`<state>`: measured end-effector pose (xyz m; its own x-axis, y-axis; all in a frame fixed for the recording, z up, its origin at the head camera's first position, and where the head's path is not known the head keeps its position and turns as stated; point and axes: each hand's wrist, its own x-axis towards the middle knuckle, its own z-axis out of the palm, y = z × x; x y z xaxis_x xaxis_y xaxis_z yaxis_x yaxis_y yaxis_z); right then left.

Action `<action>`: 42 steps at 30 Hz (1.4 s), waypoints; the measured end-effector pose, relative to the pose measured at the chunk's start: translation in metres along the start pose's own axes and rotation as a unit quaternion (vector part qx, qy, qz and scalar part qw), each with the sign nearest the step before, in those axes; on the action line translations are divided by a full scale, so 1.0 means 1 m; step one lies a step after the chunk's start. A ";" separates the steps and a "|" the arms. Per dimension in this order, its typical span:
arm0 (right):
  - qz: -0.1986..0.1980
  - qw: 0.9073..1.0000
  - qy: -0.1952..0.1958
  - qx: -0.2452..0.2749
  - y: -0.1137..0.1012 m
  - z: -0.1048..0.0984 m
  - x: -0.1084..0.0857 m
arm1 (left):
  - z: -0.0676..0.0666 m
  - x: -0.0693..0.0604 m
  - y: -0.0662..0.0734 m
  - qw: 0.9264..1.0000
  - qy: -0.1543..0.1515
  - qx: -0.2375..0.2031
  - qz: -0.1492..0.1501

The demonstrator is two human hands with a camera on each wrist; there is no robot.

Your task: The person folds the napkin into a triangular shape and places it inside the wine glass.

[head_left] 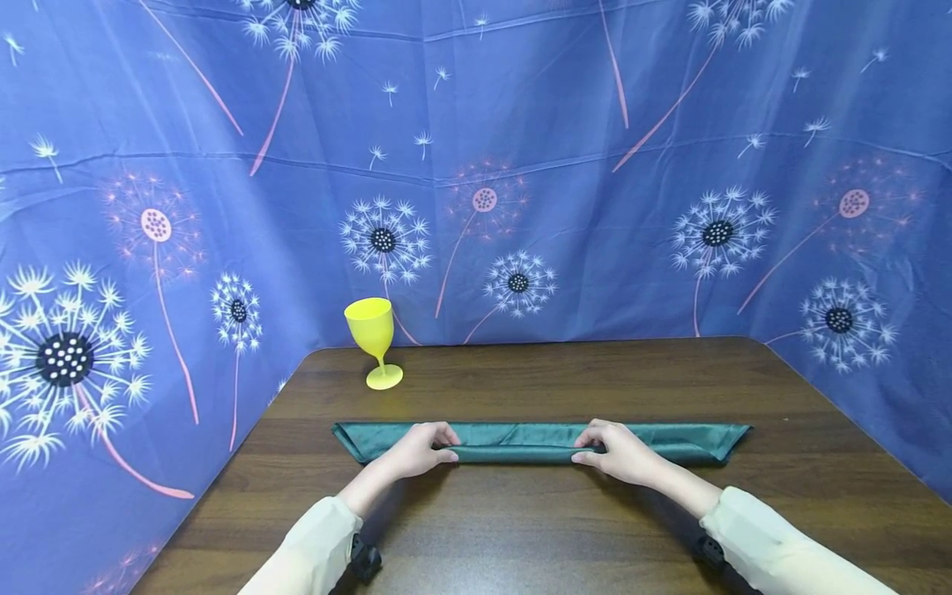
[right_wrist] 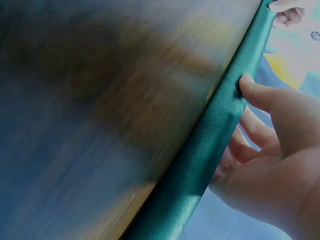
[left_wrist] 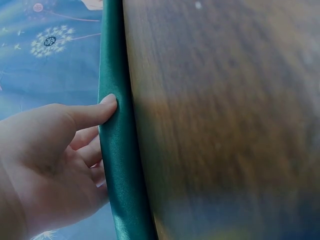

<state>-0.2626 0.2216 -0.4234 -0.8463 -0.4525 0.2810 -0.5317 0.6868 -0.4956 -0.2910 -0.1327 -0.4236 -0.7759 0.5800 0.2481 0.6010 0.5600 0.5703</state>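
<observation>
A dark green satin cloth napkin [head_left: 513,454], rolled or folded into a long narrow strip with slanted ends, lies across the wooden table. My left hand [head_left: 418,451] pinches its near rolled edge left of the middle, thumb in front and fingers behind. Right of the middle, my right hand [head_left: 626,453] grips the same edge in a like way. In the left wrist view the thumb [left_wrist: 107,106] presses on the smooth green roll [left_wrist: 120,150]. The right wrist view shows the other thumb [right_wrist: 255,90] on the roll, its fingers partly hidden behind.
A yellow goblet [head_left: 372,330] stands upright at the back left of the brown wooden table [head_left: 535,529], beyond the cloth. Behind the table hangs a blue curtain [head_left: 580,248] printed with dandelions. Dark devices [head_left: 364,558] are worn at the wrists.
</observation>
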 end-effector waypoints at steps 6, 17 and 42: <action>0.000 1.000 -0.011 -0.005 0.000 -0.003 0.001 | 0.001 0.002 0.004 0.999 -0.009 0.019 -0.045; -0.003 1.000 0.002 0.013 -0.003 -0.004 -0.001 | 0.000 0.002 0.004 0.998 -0.025 -0.002 -0.050; -0.003 1.000 0.016 0.009 -0.003 0.000 0.000 | 0.000 0.001 0.005 0.999 -0.019 0.009 -0.048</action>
<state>-0.2613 0.2193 -0.4223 -0.8434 -0.4390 0.3098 -0.5372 0.6735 -0.5078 -0.2889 -0.1300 -0.4205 -0.8225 0.5447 0.1640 0.5282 0.6243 0.5756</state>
